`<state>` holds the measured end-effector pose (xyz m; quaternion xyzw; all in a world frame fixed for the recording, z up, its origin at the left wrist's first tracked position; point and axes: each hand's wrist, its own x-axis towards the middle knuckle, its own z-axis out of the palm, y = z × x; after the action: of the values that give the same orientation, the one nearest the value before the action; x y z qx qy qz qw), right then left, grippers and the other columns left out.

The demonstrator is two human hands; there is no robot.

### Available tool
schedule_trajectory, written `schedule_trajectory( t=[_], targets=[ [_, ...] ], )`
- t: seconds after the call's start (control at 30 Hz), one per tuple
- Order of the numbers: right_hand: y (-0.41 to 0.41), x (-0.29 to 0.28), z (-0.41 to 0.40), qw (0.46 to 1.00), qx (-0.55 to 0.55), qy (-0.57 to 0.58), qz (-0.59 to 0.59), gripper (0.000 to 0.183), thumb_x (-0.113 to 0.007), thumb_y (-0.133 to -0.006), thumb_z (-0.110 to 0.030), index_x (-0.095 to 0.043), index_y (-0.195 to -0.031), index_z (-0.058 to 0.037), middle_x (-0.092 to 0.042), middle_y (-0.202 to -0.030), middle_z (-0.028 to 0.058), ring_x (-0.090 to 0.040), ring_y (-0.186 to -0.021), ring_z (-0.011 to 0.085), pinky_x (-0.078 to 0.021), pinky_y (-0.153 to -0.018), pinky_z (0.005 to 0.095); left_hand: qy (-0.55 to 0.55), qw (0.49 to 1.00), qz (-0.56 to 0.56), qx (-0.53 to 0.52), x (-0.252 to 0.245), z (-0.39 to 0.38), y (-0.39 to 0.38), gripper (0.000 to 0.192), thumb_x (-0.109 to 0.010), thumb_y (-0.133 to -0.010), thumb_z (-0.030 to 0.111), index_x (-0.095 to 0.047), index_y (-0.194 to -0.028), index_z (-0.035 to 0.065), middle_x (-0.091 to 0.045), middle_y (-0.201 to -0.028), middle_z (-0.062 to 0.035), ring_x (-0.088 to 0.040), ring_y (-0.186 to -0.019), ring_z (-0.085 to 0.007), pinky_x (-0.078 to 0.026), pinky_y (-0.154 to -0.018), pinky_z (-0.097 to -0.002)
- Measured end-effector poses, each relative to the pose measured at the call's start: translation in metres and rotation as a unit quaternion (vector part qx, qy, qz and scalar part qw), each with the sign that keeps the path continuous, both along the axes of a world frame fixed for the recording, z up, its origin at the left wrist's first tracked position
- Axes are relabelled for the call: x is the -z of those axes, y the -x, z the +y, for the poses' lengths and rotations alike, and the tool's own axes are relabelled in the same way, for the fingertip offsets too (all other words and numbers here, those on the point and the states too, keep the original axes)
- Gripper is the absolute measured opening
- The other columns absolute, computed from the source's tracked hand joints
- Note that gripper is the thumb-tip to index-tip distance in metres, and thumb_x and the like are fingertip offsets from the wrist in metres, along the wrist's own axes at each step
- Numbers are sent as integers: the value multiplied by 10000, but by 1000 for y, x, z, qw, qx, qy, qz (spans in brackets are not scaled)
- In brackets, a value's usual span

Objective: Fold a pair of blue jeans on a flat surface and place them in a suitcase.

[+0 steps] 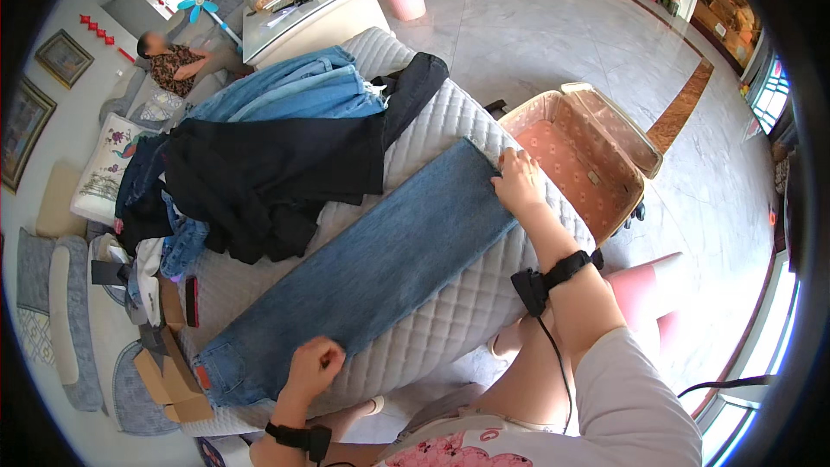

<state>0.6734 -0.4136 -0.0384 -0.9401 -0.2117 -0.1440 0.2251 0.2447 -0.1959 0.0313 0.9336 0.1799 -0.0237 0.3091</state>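
A pair of blue denim jeans [369,253], folded lengthwise into a long strip, lies flat on the grey quilted cover [447,331]. Its waistband, with a reddish-brown patch, points to the lower left, and the leg hems point to the upper right. My right hand [522,185] is at the hem end, fingers curled over the fabric's edge. Near the waist end, my left hand [316,366] is curled into a loose fist over the near edge of the jeans. No object shows in it. Both wrists wear black straps with small devices.
Black trousers [279,175] and lighter blue jeans [292,91] are heaped beyond the strip. An open suitcase [570,162] with pink lining stands on the floor at right. A cardboard box [165,370] and a phone [192,301] lie left. A person [178,65] sits on a sofa.
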Motion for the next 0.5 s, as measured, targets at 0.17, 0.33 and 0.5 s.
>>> schedule_trajectory(
  t=[0.17,0.33,0.5],
  targets=[
    [-5,-27,-7,981,-30,61,180,525,-762,-766,-376,-624,-1058,39,-673,-1055,230,-659,-998,336,-512,-901,419,401,892,-158,-136,8,-25,-125,533,-385,-1052,384,-404,-1441,20,-420,-1483,-136,-394,-1373,-239,-308,-1129,-363],
    [-23,-29,-20,947,-128,29,293,479,-732,-766,-368,-689,-975,62,-694,-996,242,-665,-973,371,-511,-869,420,371,837,-323,-241,61,-30,-232,706,-326,-1038,481,-93,-1534,35,-57,-1608,-123,-60,-1483,-219,-55,-1195,-347],
    [-25,-39,-13,895,-190,-88,393,345,-700,-817,-235,-692,-985,66,-694,-849,128,-626,-755,197,-490,-730,327,394,753,-435,-297,74,-22,-254,750,-290,-1035,518,-13,-1554,52,49,-1634,-104,57,-1503,-209,26,-1207,-333]
  ],
)
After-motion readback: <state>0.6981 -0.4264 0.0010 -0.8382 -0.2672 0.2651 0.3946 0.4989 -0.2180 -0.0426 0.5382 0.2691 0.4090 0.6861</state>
